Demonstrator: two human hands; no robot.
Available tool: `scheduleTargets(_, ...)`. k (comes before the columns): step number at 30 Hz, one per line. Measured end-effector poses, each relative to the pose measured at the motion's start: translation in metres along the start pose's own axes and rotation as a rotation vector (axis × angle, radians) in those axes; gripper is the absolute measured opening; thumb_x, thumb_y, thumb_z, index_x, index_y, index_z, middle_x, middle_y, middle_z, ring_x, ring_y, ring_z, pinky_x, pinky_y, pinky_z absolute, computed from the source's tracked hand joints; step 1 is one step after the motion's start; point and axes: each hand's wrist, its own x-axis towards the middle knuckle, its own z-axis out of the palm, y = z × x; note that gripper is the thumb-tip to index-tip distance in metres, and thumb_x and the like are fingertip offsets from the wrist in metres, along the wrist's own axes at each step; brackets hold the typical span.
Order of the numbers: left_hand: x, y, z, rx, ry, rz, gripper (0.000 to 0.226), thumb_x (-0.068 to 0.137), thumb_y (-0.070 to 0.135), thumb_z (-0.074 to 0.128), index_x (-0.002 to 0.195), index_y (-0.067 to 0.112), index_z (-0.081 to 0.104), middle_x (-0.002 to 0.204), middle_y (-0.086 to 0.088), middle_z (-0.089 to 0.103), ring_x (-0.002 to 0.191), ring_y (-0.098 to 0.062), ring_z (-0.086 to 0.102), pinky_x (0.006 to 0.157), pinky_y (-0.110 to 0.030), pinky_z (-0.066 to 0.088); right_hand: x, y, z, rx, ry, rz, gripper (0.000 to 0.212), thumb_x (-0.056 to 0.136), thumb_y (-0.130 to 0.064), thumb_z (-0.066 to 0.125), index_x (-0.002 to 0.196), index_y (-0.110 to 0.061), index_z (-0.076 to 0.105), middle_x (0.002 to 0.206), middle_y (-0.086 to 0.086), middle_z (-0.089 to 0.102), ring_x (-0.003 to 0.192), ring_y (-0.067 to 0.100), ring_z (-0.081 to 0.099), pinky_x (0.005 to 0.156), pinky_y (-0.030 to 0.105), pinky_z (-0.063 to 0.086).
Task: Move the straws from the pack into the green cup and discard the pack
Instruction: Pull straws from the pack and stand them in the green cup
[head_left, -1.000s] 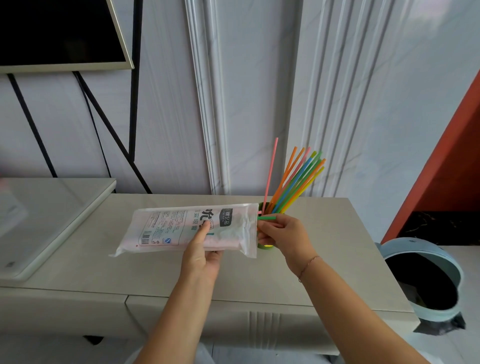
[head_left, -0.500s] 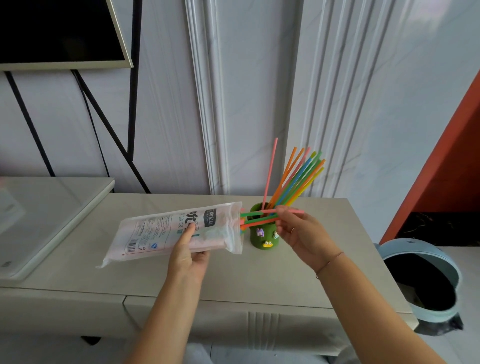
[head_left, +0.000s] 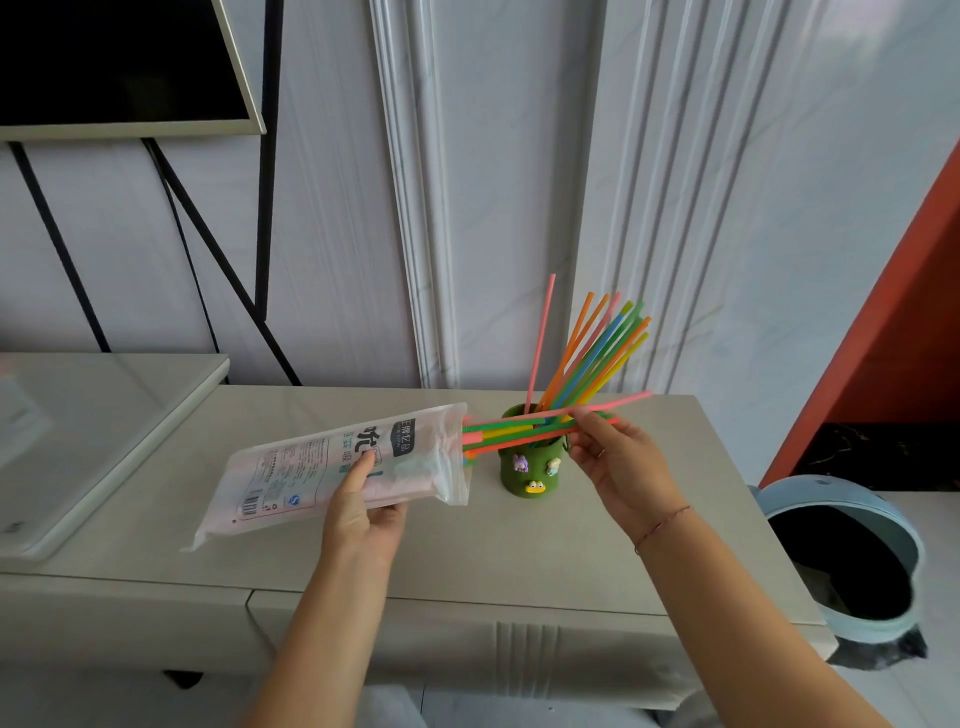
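Observation:
My left hand (head_left: 358, 512) holds the clear plastic straw pack (head_left: 332, 470) above the table, its open mouth tilted up to the right. My right hand (head_left: 618, 465) pinches a bundle of coloured straws (head_left: 519, 428) that stick partway out of the pack's mouth, lying level in front of the green cup's rim. The green cup (head_left: 530, 467), with small animal stickers, stands upright on the table between my hands. Several straws (head_left: 592, 358) stand inside it, leaning right.
The cup stands on a beige cabinet top (head_left: 519, 545). A light blue bin (head_left: 852, 556) with a black liner stands on the floor at the right. A raised glass-topped shelf (head_left: 98, 431) lies to the left, a screen (head_left: 114, 67) above it.
My right hand has drawn a bundle of straws rightward out of the pack's mouth. My left hand has shifted the pack left and tilted it, uncovering the green cup.

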Motion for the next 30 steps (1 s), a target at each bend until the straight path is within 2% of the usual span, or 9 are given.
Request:
scheduleTargets(6,-0.005,-0.013,0.002,0.032,-0.041,-0.027,0.026,0.078,0.001,0.07,0.097,0.017,0.061,0.07,0.0,0.075,0.079,-0.019,0.07,0.063,-0.036,0.058,0.0,0.007,0.012,-0.003,-0.006,0.003,0.012,0.091,-0.013,0.058,0.089,-0.006,0.067,0.061,0.002,0.057,0.049,0.007,0.051,0.051,0.017,0.047)
scheduleTargets(9,-0.01,-0.02,0.003,0.008,-0.073,-0.053,0.032,0.076,0.003,0.073,0.101,0.017,0.059,0.073,-0.003,0.076,0.071,-0.02,0.073,0.052,-0.035,0.058,-0.002,0.013,0.019,-0.15,-0.046,-0.024,0.014,0.09,-0.014,0.059,0.091,-0.003,0.068,0.07,0.01,0.062,0.053,0.009,0.048,0.059,0.022,0.044)
scheduleTargets(11,-0.014,-0.025,0.004,0.006,-0.093,-0.069,0.034,0.077,0.005,0.073,0.105,0.018,0.058,0.083,-0.006,0.075,0.076,-0.023,0.073,0.053,-0.036,0.058,-0.005,0.017,0.025,-0.237,-0.079,-0.032,0.02,0.089,-0.014,0.061,0.097,0.002,0.069,0.082,0.019,0.063,0.056,0.012,0.05,0.062,0.025,0.046)
scheduleTargets(14,-0.013,-0.025,0.006,0.008,-0.063,-0.084,0.036,0.078,0.006,0.073,0.109,0.017,0.058,0.093,-0.006,0.072,0.084,-0.023,0.071,0.059,-0.037,0.059,-0.008,0.017,0.028,-0.276,-0.073,-0.065,0.019,0.088,-0.014,0.062,0.096,0.002,0.07,0.079,0.017,0.065,0.054,0.012,0.052,0.058,0.023,0.048)
scheduleTargets(18,-0.006,-0.014,0.003,0.012,0.022,-0.077,0.033,0.077,0.002,0.072,0.102,0.016,0.057,0.09,-0.006,0.071,0.083,-0.023,0.069,0.06,-0.04,0.058,-0.006,0.006,0.02,-0.273,0.02,-0.107,0.013,0.087,-0.012,0.063,0.083,-0.002,0.069,0.059,0.008,0.058,0.052,0.013,0.049,0.061,0.026,0.046)
scheduleTargets(21,-0.001,-0.006,-0.002,0.003,0.053,-0.073,0.033,0.076,0.001,0.072,0.099,0.017,0.055,0.089,-0.005,0.071,0.082,-0.023,0.07,0.064,-0.042,0.059,-0.004,-0.004,0.01,-0.252,0.072,-0.13,0.013,0.088,-0.01,0.062,0.084,0.002,0.065,0.062,0.01,0.055,0.054,0.016,0.049,0.061,0.027,0.048)
scheduleTargets(24,0.002,0.0,-0.004,-0.006,0.074,-0.06,0.038,0.077,0.002,0.071,0.107,0.018,0.054,0.092,-0.004,0.071,0.082,-0.021,0.07,0.055,-0.039,0.058,-0.001,-0.013,-0.001,-0.218,0.107,-0.145,0.011,0.088,-0.008,0.061,0.087,0.002,0.064,0.063,0.009,0.055,0.053,0.015,0.05,0.056,0.023,0.049)
scheduleTargets(26,0.002,0.0,-0.003,0.0,0.076,-0.059,0.036,0.077,0.002,0.072,0.105,0.018,0.054,0.091,-0.004,0.07,0.081,-0.021,0.069,0.052,-0.038,0.059,0.0,-0.015,-0.004,-0.176,0.097,-0.133,0.009,0.088,-0.007,0.059,0.087,0.001,0.063,0.062,0.009,0.056,0.05,0.013,0.051,0.052,0.02,0.049)
scheduleTargets(30,-0.003,-0.012,0.0,0.025,0.058,-0.07,0.035,0.078,0.001,0.071,0.105,0.018,0.054,0.089,-0.004,0.069,0.081,-0.02,0.068,0.062,-0.039,0.059,-0.002,-0.003,0.005,-0.12,0.003,-0.069,0.009,0.09,-0.008,0.058,0.084,-0.004,0.064,0.061,0.006,0.057,0.051,0.011,0.053,0.052,0.02,0.049)
